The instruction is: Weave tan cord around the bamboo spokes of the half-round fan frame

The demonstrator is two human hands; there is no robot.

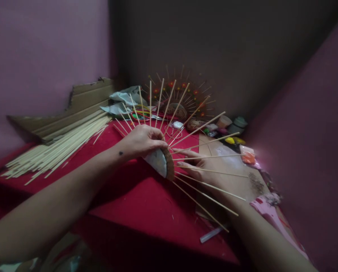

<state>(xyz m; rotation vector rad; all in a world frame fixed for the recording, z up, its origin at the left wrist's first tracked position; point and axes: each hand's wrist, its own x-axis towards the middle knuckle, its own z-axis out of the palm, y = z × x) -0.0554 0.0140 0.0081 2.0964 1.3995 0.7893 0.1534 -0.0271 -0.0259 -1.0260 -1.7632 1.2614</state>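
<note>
My left hand [149, 139] is closed over the top of a half-round base [157, 163] with a pale flat face and a brown rim [169, 166]. Thin wooden sticks [183, 99] fan out from that rim, upward and to the right. On the right side, my right hand [200, 168] reaches in behind several of the sticks. Its thumb and forefinger point at the rim and are apart, with a stick passing between them; its other fingers are mostly hidden.
Loose sticks [64, 143] lie left beside cardboard [92, 98] on the red cloth [123, 200]. Behind stand a decorated stick fan [195, 92] and scissors [157, 117]. Rightward are a brown board [208, 145], a pink glue gun [266, 209] and a clear glue stick [211, 235].
</note>
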